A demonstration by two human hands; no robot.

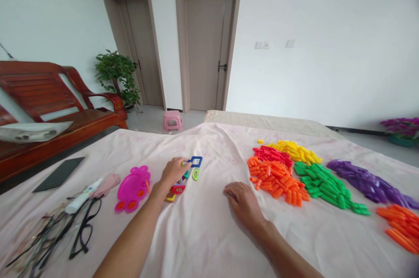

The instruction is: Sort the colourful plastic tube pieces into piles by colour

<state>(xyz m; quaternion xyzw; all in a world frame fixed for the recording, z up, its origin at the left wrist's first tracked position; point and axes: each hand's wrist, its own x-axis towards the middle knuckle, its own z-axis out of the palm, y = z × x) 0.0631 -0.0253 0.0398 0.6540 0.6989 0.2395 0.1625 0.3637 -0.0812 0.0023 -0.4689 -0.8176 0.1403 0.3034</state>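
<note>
My left hand (176, 170) reaches over a small cluster of coloured plastic pieces, its fingertips closed at the near left corner of a blue square frame (200, 162). Just below that frame lies a green half-round piece (197, 175). Partly covered by my left hand and wrist are a red piece (178, 189), a yellow piece (170, 197) and a teal bit. My right hand (242, 199) rests palm down on the cloth, holding nothing, with its fingers loosely bent. To its right, orange plastic pieces (275, 180) lie heaped.
Red (270, 154), yellow (296, 151), green (327, 184) and purple (369, 181) heaps lie on the right of the cloth (209, 234), with more orange pieces (401, 223) nearby. At left are a magenta paw-shaped tray (129, 186), eyeglasses (85, 232), a white tube (80, 201) and a dark tablet (59, 174).
</note>
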